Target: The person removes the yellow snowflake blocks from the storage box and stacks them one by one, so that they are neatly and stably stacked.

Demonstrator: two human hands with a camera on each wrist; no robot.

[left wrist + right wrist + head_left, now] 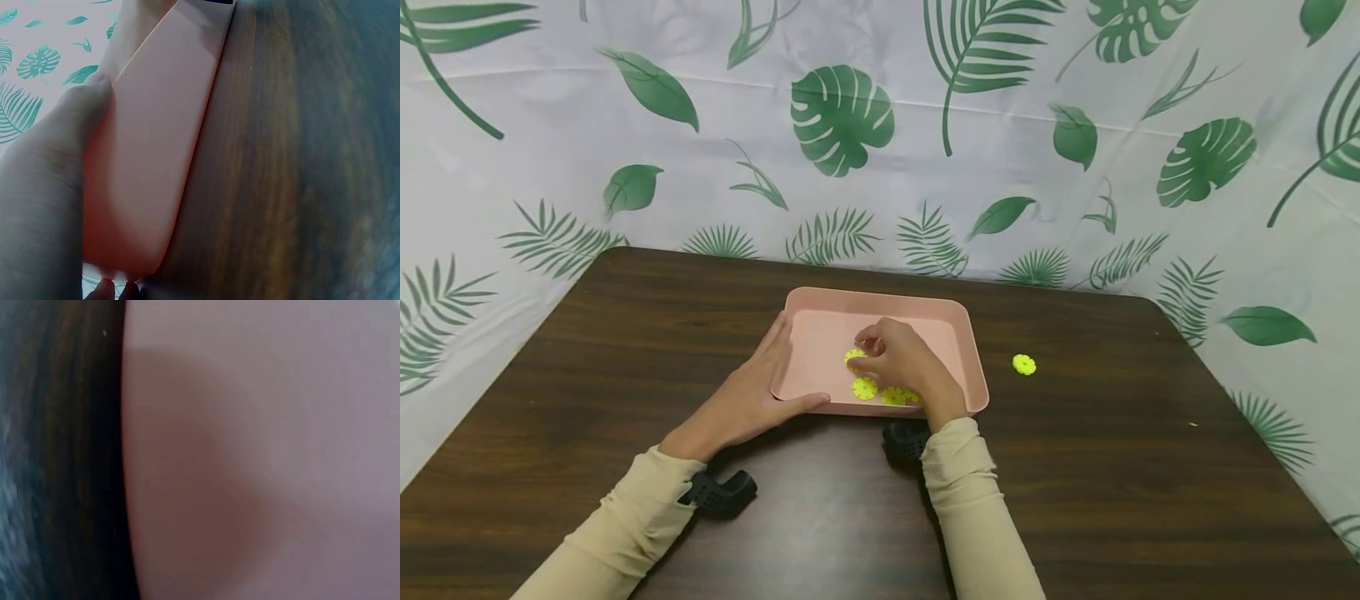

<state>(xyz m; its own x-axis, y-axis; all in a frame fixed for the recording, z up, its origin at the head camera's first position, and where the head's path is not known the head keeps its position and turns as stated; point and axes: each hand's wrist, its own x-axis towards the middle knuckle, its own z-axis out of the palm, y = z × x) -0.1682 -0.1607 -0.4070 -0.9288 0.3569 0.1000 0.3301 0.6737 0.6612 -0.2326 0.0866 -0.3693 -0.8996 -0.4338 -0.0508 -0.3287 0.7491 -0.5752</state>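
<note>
The pink tray (820, 342) sits flat on the brown worktop (1120, 475). The left hand (745, 400) holds it at the near left corner, with the thumb on the front edge and the other fingers along the left side. That is a good way to stop it sliding. A light, steady hold should be enough, because a hard push could shove the tray along.

The right hand (906, 358) reaches into the tray with its fingers bent. A bright yellow disc (853, 355) is right by the thumb tip and partly hidden. I cannot tell if the fingers pinch it or just touch it, and the right wrist view is too blurry to help.

The step looks like moving one small disc at a time. The disc is thin, so it is best to pinch it by its bumpy edge with the thumb and first finger. A near disc (864, 388) lies close below, and a small bunch (895, 396) lies by the front wall. A low wrist could bump them. One lone disc (1024, 364) lies outside, right of the tray.
</note>
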